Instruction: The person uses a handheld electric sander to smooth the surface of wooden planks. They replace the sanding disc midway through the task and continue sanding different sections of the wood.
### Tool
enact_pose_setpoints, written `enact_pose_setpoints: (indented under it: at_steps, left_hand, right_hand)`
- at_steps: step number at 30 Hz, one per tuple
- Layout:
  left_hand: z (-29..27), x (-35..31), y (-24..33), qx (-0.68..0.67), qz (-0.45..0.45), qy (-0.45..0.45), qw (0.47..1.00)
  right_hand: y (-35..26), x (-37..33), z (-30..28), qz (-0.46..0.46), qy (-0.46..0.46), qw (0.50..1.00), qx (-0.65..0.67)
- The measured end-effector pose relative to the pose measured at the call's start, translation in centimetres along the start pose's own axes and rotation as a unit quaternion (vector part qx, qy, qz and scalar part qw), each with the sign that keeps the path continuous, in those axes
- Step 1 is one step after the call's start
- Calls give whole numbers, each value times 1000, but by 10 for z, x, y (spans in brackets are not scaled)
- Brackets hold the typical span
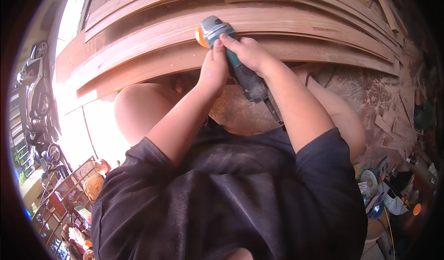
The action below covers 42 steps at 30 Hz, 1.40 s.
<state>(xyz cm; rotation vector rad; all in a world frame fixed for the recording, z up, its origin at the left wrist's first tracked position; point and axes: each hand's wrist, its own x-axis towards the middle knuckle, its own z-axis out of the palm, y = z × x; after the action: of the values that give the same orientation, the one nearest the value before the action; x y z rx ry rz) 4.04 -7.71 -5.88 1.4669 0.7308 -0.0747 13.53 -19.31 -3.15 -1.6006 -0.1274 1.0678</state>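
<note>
Both my hands are closed around an angle grinder (249, 82) with a teal and black body and a grey metal head. My left hand (214, 71) wraps the tool's left side near the head, thumb on top. From the right, my right hand (247, 53) grips the body just behind the head. An orange disc (200, 36) shows at the head's left edge, over a long wooden board (152, 38); whether it touches the wood I cannot tell. The grinder's cord (273, 110) runs back from its rear end toward my right forearm.
Several long planks (286, 52) lie side by side across the front. Wood offcuts (398, 126) are scattered at the right. Lower right lies a pile of tools with a round disc (368, 182). Motorbikes (39, 93) stand beyond a bright opening at the left, with a metal rack (64, 190) below.
</note>
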Motion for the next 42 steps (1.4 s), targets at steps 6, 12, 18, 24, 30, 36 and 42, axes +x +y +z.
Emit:
enact_pose_setpoints:
  at_steps: [6,12,18,24,30,36,42]
  left_hand:
    - [135,27,15,145,-1,-141,979]
    - [210,54,44,150,-54,-294,942]
    - [130,59,35,95,-60,-171,979]
    - [53,39,29,23,-46,5,999]
    - [105,37,26,67,-62,-54,994]
    - [262,62,7,111,-2,-202,973]
    - [340,69,46,216,-7,-282,935]
  right_hand:
    - [59,-48,-120,-11,171,973,156]
    - [78,-58,-185,-1,227,930,290]
    - [52,-16,-122,-37,206,955,208]
    - [16,28,-50,-38,105,994,18]
    - [23,-5,-110,-38,71,996,33]
    - [72,-71,-244,5,194,968,157]
    - [85,-95,-298,19,295,912,283]
